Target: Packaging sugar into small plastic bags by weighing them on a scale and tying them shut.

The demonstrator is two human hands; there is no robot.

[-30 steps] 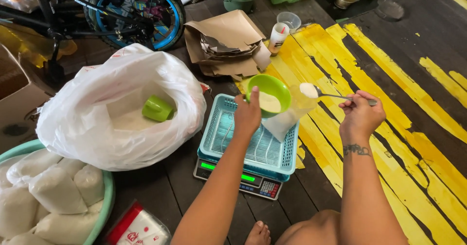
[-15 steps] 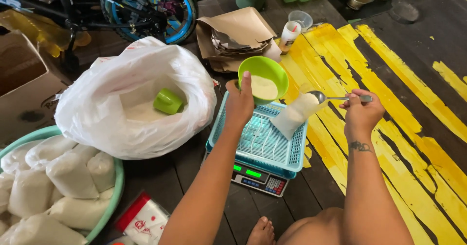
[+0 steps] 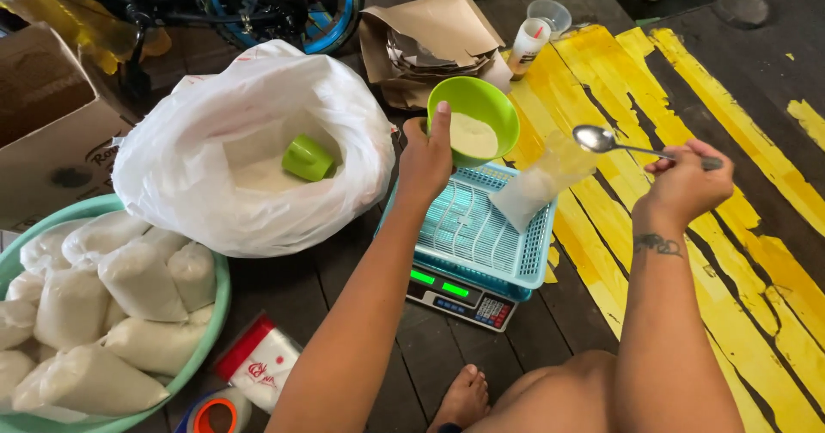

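While the person is sitting on the dark plank floor, the left hand is closing its grip on the rim of a green bowl holding white powder, thumb over the edge, keeping it just above the far end of a light-blue basket. That basket is resting on a digital scale whose green display is lit. The right hand is pinching the handle of a metal spoon between its fingertips, holding it level; I cannot tell whether its scoop carries anything. Just beneath the spoon, a small clear bag partly filled with powder is leaning on the basket's right edge. A large white sack with a green cup inside is lying to the left, and filled bags are sitting piled in a green basin.
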